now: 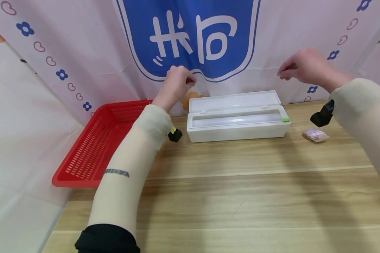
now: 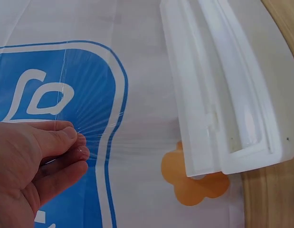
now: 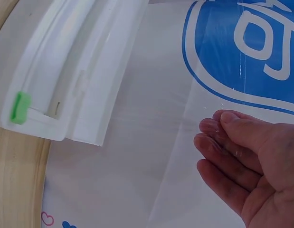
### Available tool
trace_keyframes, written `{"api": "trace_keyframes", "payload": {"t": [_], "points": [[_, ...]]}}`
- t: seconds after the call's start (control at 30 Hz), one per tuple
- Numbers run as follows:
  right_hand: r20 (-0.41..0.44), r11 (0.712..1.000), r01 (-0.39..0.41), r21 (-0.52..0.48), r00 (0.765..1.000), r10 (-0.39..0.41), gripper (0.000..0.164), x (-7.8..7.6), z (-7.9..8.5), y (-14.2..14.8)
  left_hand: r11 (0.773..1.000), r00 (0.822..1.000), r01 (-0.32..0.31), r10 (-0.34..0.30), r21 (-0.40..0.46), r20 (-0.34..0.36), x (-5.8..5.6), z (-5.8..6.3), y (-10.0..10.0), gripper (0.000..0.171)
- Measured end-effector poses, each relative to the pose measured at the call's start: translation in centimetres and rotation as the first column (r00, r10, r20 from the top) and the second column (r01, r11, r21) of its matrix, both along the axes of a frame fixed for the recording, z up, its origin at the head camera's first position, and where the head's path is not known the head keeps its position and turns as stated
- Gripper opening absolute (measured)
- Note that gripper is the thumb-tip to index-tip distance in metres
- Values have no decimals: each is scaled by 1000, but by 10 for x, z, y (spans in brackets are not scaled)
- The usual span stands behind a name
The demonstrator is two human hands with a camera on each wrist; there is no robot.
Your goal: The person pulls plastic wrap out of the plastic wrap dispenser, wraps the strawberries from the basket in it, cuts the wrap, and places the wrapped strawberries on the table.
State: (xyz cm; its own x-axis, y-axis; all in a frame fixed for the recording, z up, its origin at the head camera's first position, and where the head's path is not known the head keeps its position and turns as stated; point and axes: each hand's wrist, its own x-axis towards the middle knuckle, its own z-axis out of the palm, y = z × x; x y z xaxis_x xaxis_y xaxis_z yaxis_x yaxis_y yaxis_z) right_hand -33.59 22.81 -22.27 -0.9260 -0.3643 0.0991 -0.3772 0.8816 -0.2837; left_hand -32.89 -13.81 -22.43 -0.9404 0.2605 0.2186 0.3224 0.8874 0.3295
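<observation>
Thin clear cling film (image 2: 100,139) fans out in creases from the fingertips of my left hand (image 1: 173,87), which pinches its edge between thumb and fingers. On the other side my right hand (image 1: 309,67) pinches the film too, and a clear layer lies over its fingers in the right wrist view. Both hands are raised, the left above the left end of the white cling film dispenser (image 1: 239,134), the right beyond its right end. The dispenser's lid (image 1: 234,101) is tipped back, and a pale roll (image 1: 237,120) shows inside. A green slider (image 3: 20,108) sits at one end.
A red perforated basket (image 1: 79,183) stands on the left, partly behind my left sleeve. To the right of the dispenser lies a small pinkish packet (image 1: 315,135). A printed cloth (image 1: 114,80) hangs behind the wooden table (image 1: 240,196).
</observation>
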Motion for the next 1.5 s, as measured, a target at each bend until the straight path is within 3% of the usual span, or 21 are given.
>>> {"api": "trace_keyframes", "payload": {"t": [0.43,0.63,0.87,1.17,1.5], "points": [[-42,997,60,-43,997,-62,33,3,24,0,998,998,-35,37,49,-49,6,27,3,26],[-103,994,83,-73,991,-90,35,4,30,1,998,994,-50,55,49,-97,9,36,5,26],[-119,981,132,-140,982,-149,39,8,39,2,995,982,-64,77,77,-170,13,44,5,27],[-191,983,152,-106,967,-170,38,13,51,3,991,963,-66,93,113,-254,21,53,8,27],[-244,983,160,-95,953,-179,38,20,59,7,989,952,-37,78,143,-297,29,61,10,28]]}}
